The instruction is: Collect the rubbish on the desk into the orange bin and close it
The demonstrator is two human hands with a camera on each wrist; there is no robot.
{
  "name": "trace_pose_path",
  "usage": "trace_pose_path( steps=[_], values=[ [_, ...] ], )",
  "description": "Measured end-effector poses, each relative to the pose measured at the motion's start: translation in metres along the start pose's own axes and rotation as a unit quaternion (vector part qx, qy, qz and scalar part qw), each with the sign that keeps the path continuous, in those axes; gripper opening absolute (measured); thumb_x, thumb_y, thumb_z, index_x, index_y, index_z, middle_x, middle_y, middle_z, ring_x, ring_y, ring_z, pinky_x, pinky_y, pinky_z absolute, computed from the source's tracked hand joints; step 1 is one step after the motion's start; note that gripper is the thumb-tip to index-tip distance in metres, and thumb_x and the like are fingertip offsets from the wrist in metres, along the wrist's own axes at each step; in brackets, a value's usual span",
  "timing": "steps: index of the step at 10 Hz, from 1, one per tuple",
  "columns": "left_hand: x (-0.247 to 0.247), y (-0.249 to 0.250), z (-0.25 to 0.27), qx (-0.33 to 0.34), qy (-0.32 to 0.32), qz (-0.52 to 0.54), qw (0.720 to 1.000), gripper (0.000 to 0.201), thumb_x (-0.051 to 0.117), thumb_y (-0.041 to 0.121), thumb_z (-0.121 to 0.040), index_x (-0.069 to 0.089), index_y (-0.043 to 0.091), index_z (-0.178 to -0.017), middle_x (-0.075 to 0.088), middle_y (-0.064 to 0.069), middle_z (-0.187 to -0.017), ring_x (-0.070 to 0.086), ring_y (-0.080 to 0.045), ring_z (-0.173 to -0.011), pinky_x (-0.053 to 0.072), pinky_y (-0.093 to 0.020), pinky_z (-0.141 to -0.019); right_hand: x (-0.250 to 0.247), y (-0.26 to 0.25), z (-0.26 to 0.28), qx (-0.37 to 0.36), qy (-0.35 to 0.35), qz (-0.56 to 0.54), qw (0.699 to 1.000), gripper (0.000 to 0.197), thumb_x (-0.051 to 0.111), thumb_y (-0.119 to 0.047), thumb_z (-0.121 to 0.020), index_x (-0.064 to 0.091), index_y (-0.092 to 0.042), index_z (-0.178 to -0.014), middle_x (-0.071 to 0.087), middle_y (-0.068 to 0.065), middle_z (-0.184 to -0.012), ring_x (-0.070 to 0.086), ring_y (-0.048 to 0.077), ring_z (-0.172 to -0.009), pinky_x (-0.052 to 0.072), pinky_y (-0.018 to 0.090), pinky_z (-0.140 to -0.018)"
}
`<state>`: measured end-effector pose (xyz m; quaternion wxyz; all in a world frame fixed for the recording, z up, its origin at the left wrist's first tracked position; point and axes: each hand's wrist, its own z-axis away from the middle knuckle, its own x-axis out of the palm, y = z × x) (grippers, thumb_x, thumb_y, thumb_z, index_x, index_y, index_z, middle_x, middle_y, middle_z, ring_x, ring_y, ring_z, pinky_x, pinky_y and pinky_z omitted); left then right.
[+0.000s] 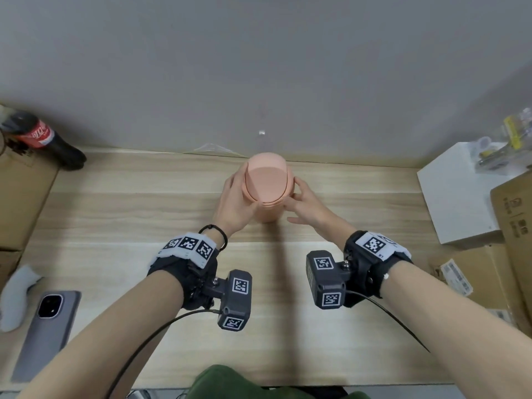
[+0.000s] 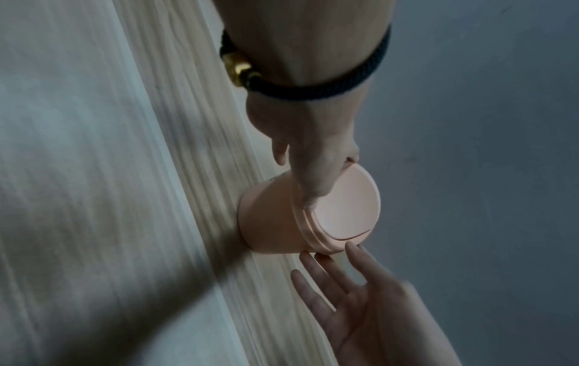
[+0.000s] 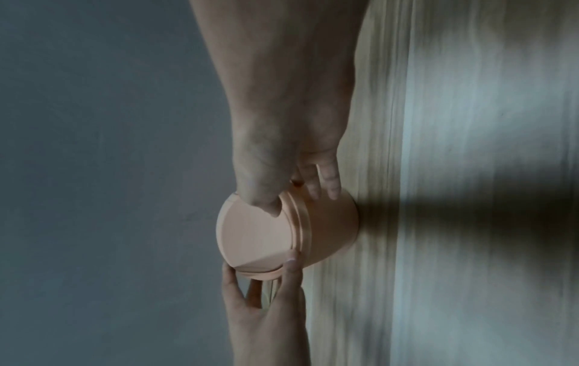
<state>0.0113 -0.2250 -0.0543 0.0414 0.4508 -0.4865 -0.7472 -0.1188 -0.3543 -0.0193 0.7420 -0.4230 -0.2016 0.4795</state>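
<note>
On the desk (image 1: 115, 214), left hand (image 1: 234, 203) grips orange bin (image 1: 266, 181); right hand (image 1: 306, 204) touches it, fingers straight.

The head view is evenly and softly lit, and straight lines are bent towards its edges. Both wrist views are dim and grainy; the desk (image 2: 94, 173) is smeared by blur, and a dark shadow is cast across it from the bin (image 3: 329, 222).

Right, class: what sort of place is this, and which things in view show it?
Probably a home or office workspace: a wooden desk against a plain wall, a phone lying on it, cardboard boxes at both sides, and a small orange bin.
</note>
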Motion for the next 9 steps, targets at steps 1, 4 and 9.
trace_pose_path(
  steps=[1,4,9],
  values=[
    [0.0,0.002,-0.01,-0.001,0.004,0.009,1.0,0.093,0.07,0.008,-0.077,0.018,0.02,-0.153,0.039,-0.005,-0.15,0.032,-0.021,-0.14,0.026,-0.023,-0.107,0.0,-0.005,-0.01,0.0,-0.008,-0.004,1.0,0.063,0.053,-0.019,-0.094,0.02,-0.036,-0.145,0.049,0.001,-0.14,0.047,0.022,-0.127,0.051,0.041,-0.09],
    [-0.008,0.004,-0.027,-0.024,-0.058,-0.001,0.998,0.097,0.069,0.012,-0.083,0.004,0.021,-0.155,0.032,-0.005,-0.156,0.032,-0.02,-0.142,0.026,-0.023,-0.109,-0.004,-0.019,-0.02,0.022,-0.024,0.027,0.999,0.06,0.043,-0.012,-0.097,0.016,-0.033,-0.147,0.041,-0.003,-0.145,0.042,0.023,-0.132,0.046,0.043,-0.098],
    [-0.027,0.012,0.007,-0.045,-0.066,0.045,0.996,0.07,0.054,0.004,-0.09,0.024,0.018,-0.151,0.039,-0.006,-0.15,0.034,-0.022,-0.141,0.027,-0.025,-0.109,-0.017,-0.005,0.024,0.051,-0.032,0.093,0.994,0.047,0.046,-0.021,-0.097,0.034,-0.023,-0.143,0.05,0.003,-0.137,0.055,0.022,-0.115,0.047,0.038,-0.098]
  ],
)
